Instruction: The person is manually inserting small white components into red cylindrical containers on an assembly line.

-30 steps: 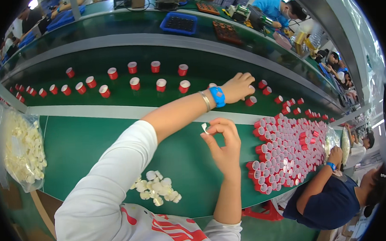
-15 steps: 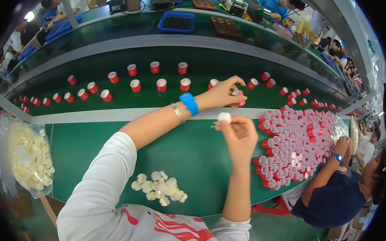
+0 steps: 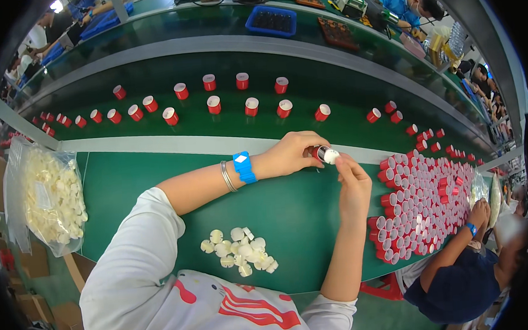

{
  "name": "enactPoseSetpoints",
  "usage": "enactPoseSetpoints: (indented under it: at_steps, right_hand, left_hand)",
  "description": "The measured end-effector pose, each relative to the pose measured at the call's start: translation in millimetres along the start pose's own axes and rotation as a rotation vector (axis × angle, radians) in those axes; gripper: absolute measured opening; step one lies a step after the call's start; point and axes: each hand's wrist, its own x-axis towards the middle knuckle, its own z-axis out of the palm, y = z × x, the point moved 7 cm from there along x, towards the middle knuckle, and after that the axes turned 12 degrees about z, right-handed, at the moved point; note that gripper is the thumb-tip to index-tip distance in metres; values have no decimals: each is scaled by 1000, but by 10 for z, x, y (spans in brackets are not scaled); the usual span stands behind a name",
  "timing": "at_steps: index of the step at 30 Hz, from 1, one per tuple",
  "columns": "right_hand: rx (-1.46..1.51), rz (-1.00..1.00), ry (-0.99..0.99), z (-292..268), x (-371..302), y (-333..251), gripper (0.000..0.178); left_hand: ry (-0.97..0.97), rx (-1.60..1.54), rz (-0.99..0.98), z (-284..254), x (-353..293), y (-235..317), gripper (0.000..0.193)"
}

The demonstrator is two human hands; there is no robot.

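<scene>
The fingers of my left hand [image 3: 290,154] are wrapped around a small red cup [image 3: 315,152], which I see tilted in front of the pale rail [image 3: 173,146], its mouth toward my right. My right hand [image 3: 353,187] pinches a white piece [image 3: 331,156] between thumb and fingertips at that mouth (from up here I cannot tell whether it reaches inside). A loose white pile [image 3: 238,249] lies on the green table [image 3: 303,223], with packed red cups [image 3: 421,198] to the right.
</scene>
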Motion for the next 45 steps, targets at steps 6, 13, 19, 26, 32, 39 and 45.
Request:
enactPoseSetpoints:
  at_steps: [6,13,19,26,32,39,45]
  right_hand:
    - [-104,-80,163,22,-69,24,22]
    - [-434,-167,243,10,-36,-1,20]
    - [-479,-22,195,103,-52,-11,22]
    - [-369,-24,123,143,-47,-4,19]
    - [-521,20,78,138,-12,-3,19]
    - [-544,45,39,134,8,-2,22]
    - [-449,-138,185,52,-51,-168,33]
  left_hand:
    - [-10,45,3,40,-31,81,35]
    - [-15,216,209,66,-33,175,31]
    - [-35,126,134,84,-49,160,30]
    - [-48,184,210,110,-67,194,31]
    - [-83,169,219,128,-82,175,30]
    - [-141,203,290,176,-52,189,27]
    - [254,444,148,-452,563,-133,21]
